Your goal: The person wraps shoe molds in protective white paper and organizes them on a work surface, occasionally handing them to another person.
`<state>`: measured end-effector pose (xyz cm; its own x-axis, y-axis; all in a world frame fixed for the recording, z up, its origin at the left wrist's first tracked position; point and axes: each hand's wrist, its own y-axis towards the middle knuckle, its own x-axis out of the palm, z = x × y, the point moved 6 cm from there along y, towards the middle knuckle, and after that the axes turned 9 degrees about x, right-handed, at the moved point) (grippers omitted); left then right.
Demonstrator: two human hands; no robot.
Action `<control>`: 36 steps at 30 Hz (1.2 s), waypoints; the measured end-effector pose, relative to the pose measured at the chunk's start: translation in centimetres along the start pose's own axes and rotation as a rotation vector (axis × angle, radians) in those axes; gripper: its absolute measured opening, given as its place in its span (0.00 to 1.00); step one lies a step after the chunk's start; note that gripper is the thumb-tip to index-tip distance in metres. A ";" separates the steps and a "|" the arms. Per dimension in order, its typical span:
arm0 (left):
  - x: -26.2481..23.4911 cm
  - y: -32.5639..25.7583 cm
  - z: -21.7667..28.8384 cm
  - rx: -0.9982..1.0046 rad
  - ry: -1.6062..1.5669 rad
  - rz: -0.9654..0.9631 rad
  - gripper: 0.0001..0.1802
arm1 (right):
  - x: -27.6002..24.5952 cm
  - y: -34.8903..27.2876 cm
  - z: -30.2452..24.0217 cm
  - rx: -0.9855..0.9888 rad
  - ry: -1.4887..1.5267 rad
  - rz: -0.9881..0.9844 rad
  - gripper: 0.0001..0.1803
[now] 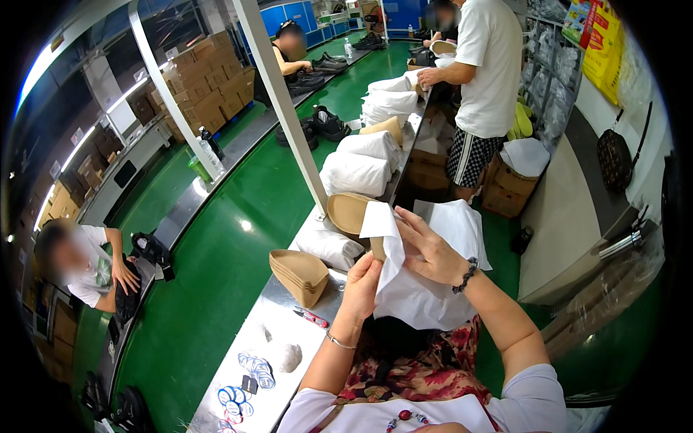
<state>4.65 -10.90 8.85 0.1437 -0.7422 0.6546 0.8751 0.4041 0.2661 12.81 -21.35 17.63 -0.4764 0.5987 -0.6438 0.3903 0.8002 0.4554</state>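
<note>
In front of me, my left hand (363, 283) is closed, thumb and fingers pinching a white paper sheet (426, 299) and the lower end of a tan, round-ended cardboard-like piece (345, 213). The sheet folds over part of that piece and hangs down toward my lap. My right hand (431, 250) lies against the paper with its fingers stretched out; its thumb is partly hidden. Left of my hands stands a stack of similar tan pieces (298, 277) on the table (285, 314). A white wrapped bundle (330, 249) lies just behind the stack.
Red-handled snips (311, 317) and round stickers (234, 404) lie on the table. More white bundles (357, 172) line it farther back. A person in a white shirt (491, 68) stands beyond. A metal post (281, 108) rises beside the table; cardboard boxes (505, 189) sit behind right.
</note>
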 end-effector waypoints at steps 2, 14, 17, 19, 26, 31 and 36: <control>-0.1 0.2 0.1 -0.041 -0.023 -0.043 0.17 | -0.1 0.3 0.0 -0.015 -0.078 -0.028 0.44; -0.9 0.3 0.1 -0.046 -0.076 0.046 0.15 | 1.5 -0.2 0.5 0.104 -0.484 -0.123 0.64; -0.8 0.5 -0.2 -0.040 -0.095 0.063 0.14 | 1.7 -0.7 0.5 0.098 -0.568 -0.119 0.66; -0.7 0.5 -0.5 -0.041 -0.117 0.058 0.13 | 1.6 -0.7 0.6 0.087 -0.607 -0.078 0.66; 1.3 1.0 1.2 -0.011 -0.247 -0.010 0.15 | 1.5 -0.8 0.7 0.044 -0.737 -0.063 0.63; 0.1 3.9 3.5 0.010 0.359 0.107 0.11 | 0.6 -0.4 -1.2 -0.042 -1.053 -0.018 0.50; -1.2 4.8 5.1 0.066 0.367 0.209 0.06 | -0.3 -0.3 -1.7 -0.137 -1.159 0.059 0.58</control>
<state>6.34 -5.34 12.92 0.4801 -0.7769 0.4074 0.7801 0.5905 0.2067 11.48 -21.68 18.78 0.5713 0.3023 -0.7630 0.2658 0.8114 0.5205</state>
